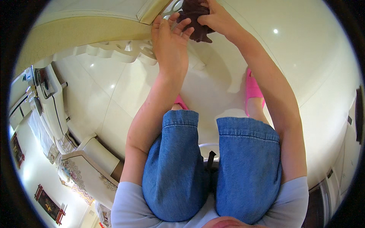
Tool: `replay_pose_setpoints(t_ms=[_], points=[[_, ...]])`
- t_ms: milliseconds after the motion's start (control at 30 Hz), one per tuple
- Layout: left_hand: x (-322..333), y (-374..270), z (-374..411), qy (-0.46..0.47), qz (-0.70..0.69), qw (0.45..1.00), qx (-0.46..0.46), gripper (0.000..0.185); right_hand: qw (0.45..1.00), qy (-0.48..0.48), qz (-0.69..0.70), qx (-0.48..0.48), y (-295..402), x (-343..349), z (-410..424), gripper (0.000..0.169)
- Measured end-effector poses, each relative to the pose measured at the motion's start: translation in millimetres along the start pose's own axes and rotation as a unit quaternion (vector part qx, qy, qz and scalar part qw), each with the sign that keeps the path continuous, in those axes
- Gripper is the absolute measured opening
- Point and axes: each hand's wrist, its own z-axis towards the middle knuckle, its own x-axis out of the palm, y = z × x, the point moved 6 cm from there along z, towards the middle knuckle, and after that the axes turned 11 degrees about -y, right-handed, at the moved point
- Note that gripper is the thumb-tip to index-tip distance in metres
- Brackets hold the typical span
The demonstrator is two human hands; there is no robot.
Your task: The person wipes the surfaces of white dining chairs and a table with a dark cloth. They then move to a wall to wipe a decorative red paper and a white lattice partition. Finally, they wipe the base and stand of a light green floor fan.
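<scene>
A dark brown cloth [196, 20] is bunched in my right hand [218, 15], its loose end hanging down toward the floor. My left hand [172, 40] is beside it, palm turned up and fingers spread and slightly bent. The left fingertips are close to the cloth and to the corner of a cream piece of furniture, perhaps a table [94, 30]; whether they touch either is unclear. Below its pale yellow edge runs white carved scrollwork [119, 52], which continues around the corner, partly hidden behind my hands and the cloth.
Under me spreads a glossy tiled floor [91, 82]. My knees, in blue denim [176, 159], are bent between my arms, and I wear pink slippers [253, 85]. An upholstered sofa [88, 173] and a white cabinet [51, 97] with things on it stand at left.
</scene>
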Motion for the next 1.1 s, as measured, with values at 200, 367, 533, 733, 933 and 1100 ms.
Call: replay_pose_setpoints(t_ms=[200,367,533,733,933,1100], points=[[-12.3,7.6,7.8,-0.033,-0.017,0.999,-0.020,0.022,0.994,0.084,0.070,0.013,13.2,13.2,3.8,0.072],[-6.7,5.6,7.2,-0.028,-0.054,0.998,-0.022,0.017,0.996,0.058,0.072,0.012,12.0,13.7,16.5,0.064],[-2.4,5.8,10.1,-0.014,-0.077,0.997,-0.016,0.016,0.988,0.064,0.116,0.085,12.8,13.6,19.8,0.063],[-0.7,4.3,8.3,-0.031,-0.060,0.998,0.002,0.018,0.985,0.054,0.119,0.114,15.8,15.9,19.6,0.064],[-1.6,-0.6,6.9,-0.047,-0.025,0.998,0.020,0.019,0.974,0.077,0.189,0.101,12.4,17.0,21.7,0.064],[1.4,-2.6,5.9,-0.027,-0.053,0.998,0.008,0.022,0.971,0.062,0.189,0.132,10.7,15.5,20.9,0.064]])
